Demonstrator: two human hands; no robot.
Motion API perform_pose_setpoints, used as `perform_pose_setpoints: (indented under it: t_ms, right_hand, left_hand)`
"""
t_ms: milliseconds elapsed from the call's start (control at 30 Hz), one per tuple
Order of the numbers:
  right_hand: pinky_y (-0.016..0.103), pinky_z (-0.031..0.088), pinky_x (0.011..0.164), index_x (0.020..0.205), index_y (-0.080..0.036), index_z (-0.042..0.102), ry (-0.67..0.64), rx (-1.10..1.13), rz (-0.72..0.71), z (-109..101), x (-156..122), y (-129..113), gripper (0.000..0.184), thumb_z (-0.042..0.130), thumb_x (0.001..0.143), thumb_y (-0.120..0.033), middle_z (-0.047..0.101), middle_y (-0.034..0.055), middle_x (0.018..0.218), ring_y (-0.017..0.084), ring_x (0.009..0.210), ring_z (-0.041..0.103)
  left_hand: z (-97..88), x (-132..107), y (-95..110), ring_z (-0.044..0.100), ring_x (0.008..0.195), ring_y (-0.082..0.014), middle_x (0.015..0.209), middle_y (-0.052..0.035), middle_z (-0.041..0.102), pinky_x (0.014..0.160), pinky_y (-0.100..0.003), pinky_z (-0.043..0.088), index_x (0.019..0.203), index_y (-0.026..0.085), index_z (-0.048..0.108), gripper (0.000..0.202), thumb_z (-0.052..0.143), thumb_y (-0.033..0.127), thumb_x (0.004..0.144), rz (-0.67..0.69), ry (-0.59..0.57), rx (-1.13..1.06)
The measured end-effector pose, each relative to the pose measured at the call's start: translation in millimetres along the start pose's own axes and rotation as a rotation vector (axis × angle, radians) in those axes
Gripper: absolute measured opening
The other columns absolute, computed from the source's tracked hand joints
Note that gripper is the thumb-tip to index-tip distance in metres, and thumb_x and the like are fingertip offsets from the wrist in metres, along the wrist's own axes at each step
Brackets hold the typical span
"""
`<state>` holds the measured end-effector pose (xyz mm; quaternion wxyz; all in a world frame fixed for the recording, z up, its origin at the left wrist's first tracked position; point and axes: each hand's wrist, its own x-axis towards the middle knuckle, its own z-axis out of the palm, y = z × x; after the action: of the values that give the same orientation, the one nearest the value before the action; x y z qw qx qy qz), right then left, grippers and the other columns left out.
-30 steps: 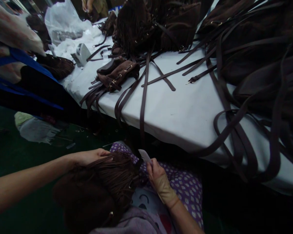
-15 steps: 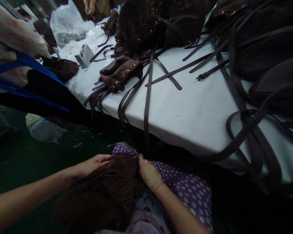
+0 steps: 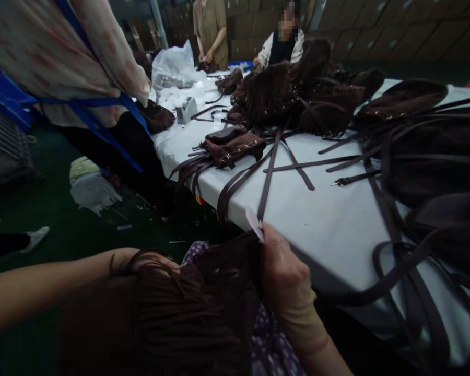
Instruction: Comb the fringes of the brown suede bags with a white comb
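Observation:
A dark brown fringed bag [image 3: 180, 313] lies on my lap over purple dotted cloth [image 3: 270, 350]. My left hand [image 3: 141, 259] is tucked under and behind the bag's fringe, with its fingers mostly hidden. My right hand [image 3: 284, 266] is closed at the bag's upper edge, pinching it together with a small white paper tag [image 3: 254, 223] that sticks up from the fingers. Just beyond my right hand is the front edge of the white table [image 3: 329, 224].
Brown straps [image 3: 268, 172], a small brown pouch [image 3: 235, 146] and piles of brown fringed bags [image 3: 282, 94] cover the table. A standing person's blue-strapped apron [image 3: 102, 109] is at the left. Two more people work at the far end near white plastic bags [image 3: 176, 68].
The view has tilted up to show the room. My right hand has risen with the bag's edge and the white tag shows again. The bag sits higher on my lap.

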<state>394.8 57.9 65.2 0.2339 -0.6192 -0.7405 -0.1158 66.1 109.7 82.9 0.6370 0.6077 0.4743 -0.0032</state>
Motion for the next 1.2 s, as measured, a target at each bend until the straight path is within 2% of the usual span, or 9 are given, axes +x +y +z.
perform_pose_setpoints:
  t_ms: [133,267,367,500,567,800,967,1100,1200]
  right_hand:
    - [0.023,0.045,0.055,0.132,-0.022,0.048,-0.334,-0.078,-0.106,41,-34,-34,0.045,0.033,0.093,-0.007,0.061,0.0059,0.078,0.017,0.065,0.06]
    - [0.021,0.043,0.053,0.133,-0.022,0.048,-0.452,-0.097,-0.003,86,-73,-61,0.048,0.037,0.09,-0.005,0.062,0.0068,0.083,0.016,0.069,0.062]
    - [0.02,0.044,0.054,0.135,-0.02,0.045,-0.429,-0.092,0.069,92,-76,-67,0.046,0.038,0.091,-0.007,0.063,0.0078,0.086,0.016,0.07,0.064]
    - [0.021,0.048,0.056,0.135,-0.02,0.043,-0.589,-0.087,0.038,86,-66,-60,0.046,0.036,0.092,-0.006,0.064,0.0076,0.085,0.017,0.072,0.067]
    - [0.022,0.048,0.054,0.133,-0.02,0.045,-0.671,-0.085,0.056,87,-66,-57,0.044,0.038,0.092,-0.007,0.065,0.0074,0.082,0.018,0.069,0.069]
    - [0.02,0.047,0.054,0.127,-0.024,0.051,-0.758,0.01,0.14,109,-95,-52,0.045,0.046,0.087,-0.004,0.068,0.0057,0.084,0.017,0.069,0.069]
    - [0.02,0.039,0.045,0.11,-0.014,0.06,-0.692,0.043,0.39,107,-92,-1,0.034,0.033,0.092,-0.007,0.062,0.0044,0.067,0.016,0.058,0.066]
    - [0.02,0.03,0.041,0.11,-0.014,0.058,-0.626,0.117,0.505,98,-87,26,0.034,0.027,0.098,-0.021,0.055,0.0001,0.057,0.015,0.05,0.061]
    - [0.019,0.034,0.042,0.108,-0.017,0.058,-0.627,0.239,0.477,91,-94,2,0.03,0.031,0.098,-0.024,0.055,-0.0025,0.056,0.014,0.049,0.061]
  left_hand:
    - [34.0,30,-28,0.065,0.086,-0.0311,0.084,-0.0094,0.073,0.082,-0.04,0.052,0.078,0.018,0.074,0.039,0.082,0.042,0.048,0.056,-0.277,0.077]
    - [70.6,53,-50,0.039,0.13,-0.0404,0.139,-0.0209,0.048,0.11,-0.046,0.027,0.123,0.012,0.059,0.089,0.085,0.038,0.041,0.277,-0.26,0.146]
    - [90.2,68,-58,0.023,0.141,-0.0325,0.153,-0.0189,0.024,0.113,-0.04,0.022,0.144,0.012,0.028,0.107,0.076,0.048,0.054,0.483,-0.162,-0.091]
    - [110.0,83,-52,0.058,0.106,-0.0205,0.116,-0.012,0.059,0.088,-0.032,0.044,0.126,0.015,0.043,0.053,0.04,0.05,0.087,0.328,0.058,-0.114]
    - [118.1,86,-47,0.057,0.08,-0.0166,0.087,-0.0053,0.061,0.074,-0.028,0.043,0.098,0.016,0.054,0.037,0.032,0.046,0.092,0.28,0.141,0.014]
    - [131.3,74,-44,0.04,0.057,-0.0126,0.06,0.0014,0.047,0.057,-0.026,0.028,0.066,0.019,0.046,0.034,0.037,0.037,0.092,0.257,0.253,0.142]
    - [136.2,66,-57,0.039,0.053,-0.011,0.055,0.0036,0.044,0.055,-0.026,0.026,0.062,0.019,0.047,0.035,0.048,0.043,0.087,0.278,0.16,0.173]
    - [136.6,89,-67,0.047,0.058,-0.0145,0.057,0.0012,0.05,0.058,-0.026,0.036,0.059,0.019,0.047,0.041,0.045,0.052,0.083,0.012,0.395,-0.07]
    - [133.7,111,-69,0.054,0.065,-0.0184,0.062,-0.0018,0.057,0.061,-0.029,0.044,0.067,0.019,0.053,0.044,0.037,0.055,0.086,-0.043,0.49,-0.13]
